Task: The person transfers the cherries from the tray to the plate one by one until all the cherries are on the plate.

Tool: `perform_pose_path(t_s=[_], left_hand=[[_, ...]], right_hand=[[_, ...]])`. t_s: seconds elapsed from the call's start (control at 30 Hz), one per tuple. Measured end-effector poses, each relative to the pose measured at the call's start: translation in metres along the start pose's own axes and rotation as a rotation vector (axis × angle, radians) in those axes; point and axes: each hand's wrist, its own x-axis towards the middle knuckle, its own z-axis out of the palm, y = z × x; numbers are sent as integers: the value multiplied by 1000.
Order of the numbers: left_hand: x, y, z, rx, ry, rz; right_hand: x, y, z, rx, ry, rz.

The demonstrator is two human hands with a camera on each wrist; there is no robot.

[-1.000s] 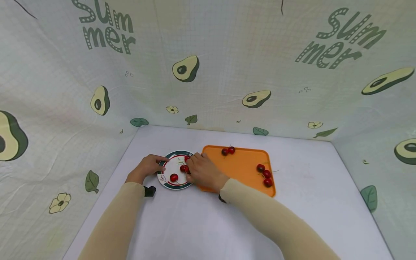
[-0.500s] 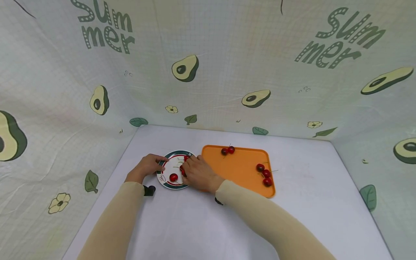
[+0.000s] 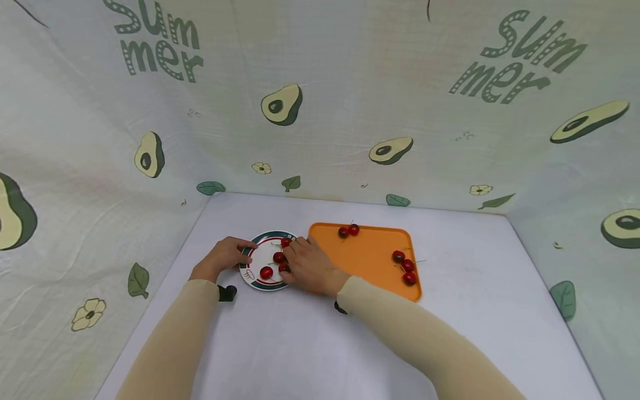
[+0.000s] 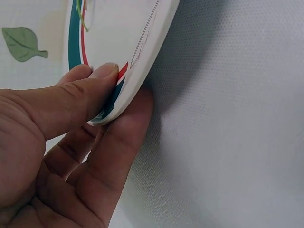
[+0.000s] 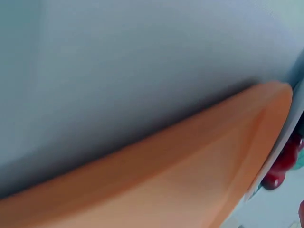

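Left hand (image 3: 226, 256) pinches the plate (image 3: 254, 280) rim on the desk (image 3: 310, 344). Right hand (image 3: 311, 266), fingers' grip indiscernible, rests among four cherries (image 3: 266, 272) on it. Five tray cherries (image 3: 398, 256) lie on the orange tray (image 3: 370, 256).

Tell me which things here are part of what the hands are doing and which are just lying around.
In use:
left hand pinching the plate rim
right hand at the cherries on the plate
orange tray
cherries on the tray

Lying about:
white table cover
avocado-print backdrop
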Motion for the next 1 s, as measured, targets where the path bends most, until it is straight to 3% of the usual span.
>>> perform_pose_path(t_s=[0.2, 0.7, 1.0], left_hand=[[0, 0, -2, -35, -26, -24], [1, -2, -3, -78, -62, -5], [3, -4, -3, -166, -88, -52]], right_hand=[[-20, 23, -6, -13, -4, 48], [-97, 93, -22, 103, 10, 226], [-134, 120, -27, 56, 22, 296]])
